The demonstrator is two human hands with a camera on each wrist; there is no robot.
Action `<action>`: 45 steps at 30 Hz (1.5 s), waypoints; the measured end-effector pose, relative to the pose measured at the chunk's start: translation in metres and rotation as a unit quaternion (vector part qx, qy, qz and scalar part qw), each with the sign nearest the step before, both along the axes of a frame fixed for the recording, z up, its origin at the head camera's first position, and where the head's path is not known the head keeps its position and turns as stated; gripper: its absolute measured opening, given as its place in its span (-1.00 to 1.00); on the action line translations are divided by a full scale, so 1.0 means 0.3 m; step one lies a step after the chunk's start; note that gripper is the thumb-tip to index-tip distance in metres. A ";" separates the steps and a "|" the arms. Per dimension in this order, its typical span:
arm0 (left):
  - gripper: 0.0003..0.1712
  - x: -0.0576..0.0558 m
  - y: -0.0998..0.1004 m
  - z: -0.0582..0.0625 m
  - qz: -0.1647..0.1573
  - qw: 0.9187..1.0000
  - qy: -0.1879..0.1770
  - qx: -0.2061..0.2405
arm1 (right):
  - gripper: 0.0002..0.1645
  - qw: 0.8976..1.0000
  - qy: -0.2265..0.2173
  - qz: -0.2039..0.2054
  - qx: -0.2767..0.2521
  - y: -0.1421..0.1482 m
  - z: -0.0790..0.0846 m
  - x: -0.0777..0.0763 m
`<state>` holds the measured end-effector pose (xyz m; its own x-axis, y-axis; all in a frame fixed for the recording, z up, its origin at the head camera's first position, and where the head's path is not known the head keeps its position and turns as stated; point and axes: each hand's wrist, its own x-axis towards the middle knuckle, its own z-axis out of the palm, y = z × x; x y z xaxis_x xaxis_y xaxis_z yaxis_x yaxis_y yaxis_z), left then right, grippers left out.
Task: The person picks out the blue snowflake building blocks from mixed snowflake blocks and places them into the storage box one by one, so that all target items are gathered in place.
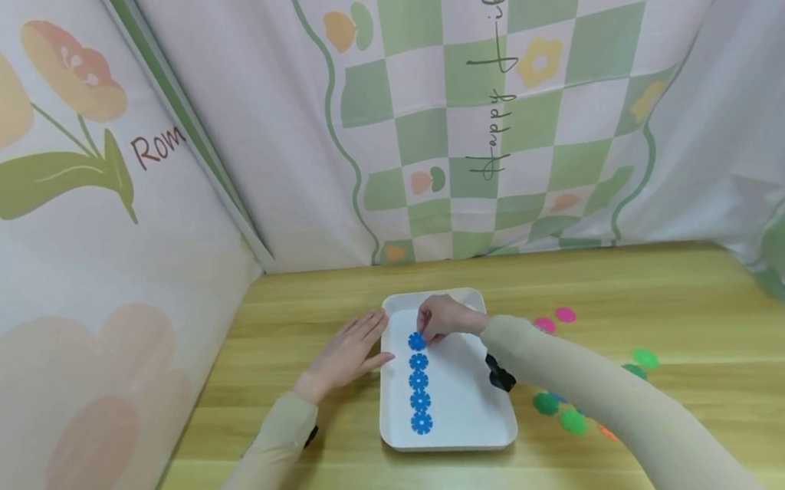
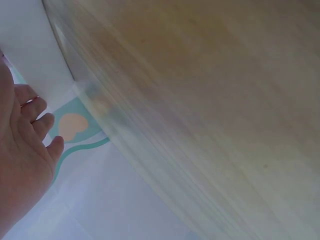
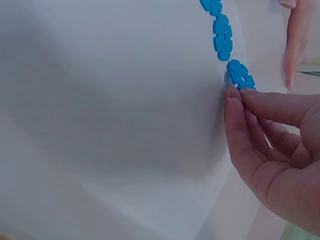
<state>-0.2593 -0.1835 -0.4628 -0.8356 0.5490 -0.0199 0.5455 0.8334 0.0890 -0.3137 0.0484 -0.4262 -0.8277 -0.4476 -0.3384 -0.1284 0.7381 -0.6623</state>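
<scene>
Neatly lined: four discs (image 1: 413, 381); right hand (image 1: 445, 315) pinching fifth (image 3: 238, 70).

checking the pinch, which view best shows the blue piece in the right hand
The right wrist view: the blue piece looks large, its notches visible, though the right hand covers one edge. The head view shows it small, at the blue row's far end; the left wrist view doesn't show it.

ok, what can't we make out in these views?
Head: full count of loose discs; right sleeve overlaps the group.
Head: whether the lower blue discs interlock; too small. Right wrist's top edge cuts them off.
Right wrist: held end of the pinched blue disc; right grip covers it.
Left wrist: part of left grip; cut off by left edge.
</scene>
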 end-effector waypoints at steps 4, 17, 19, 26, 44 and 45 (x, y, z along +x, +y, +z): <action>-0.11 -0.002 0.000 -0.001 -0.005 1.000 0.004 0.004 | -0.94 1.000 -0.002 -0.001 -0.001 0.005 -0.006 0.002; -0.11 -0.003 0.003 -0.010 -0.007 1.000 0.007 0.004 | -0.92 1.000 0.003 0.002 0.007 0.009 -0.006 0.009; -0.11 -0.001 0.004 -0.010 -0.007 1.000 0.006 0.005 | -0.92 1.000 0.005 0.002 0.010 0.009 -0.006 0.009; -0.12 0.004 0.005 -0.006 -0.006 1.000 0.003 0.010 | -0.91 1.000 0.018 0.013 0.017 0.006 0.011 0.019; -0.13 0.009 0.006 0.003 -0.013 1.000 0.016 0.017 | -0.85 0.995 0.057 0.054 -0.056 0.201 0.092 0.046; -0.13 0.009 0.005 0.003 -0.014 1.000 0.016 0.017 | -0.85 0.995 0.057 0.055 -0.059 0.218 0.097 0.051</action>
<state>-0.2566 -0.1820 -0.4619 -0.8201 0.5717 0.0261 0.5712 0.8149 0.0982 -0.2985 0.1139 -0.3971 -0.8015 -0.5688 -0.1844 -0.2841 0.6336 -0.7196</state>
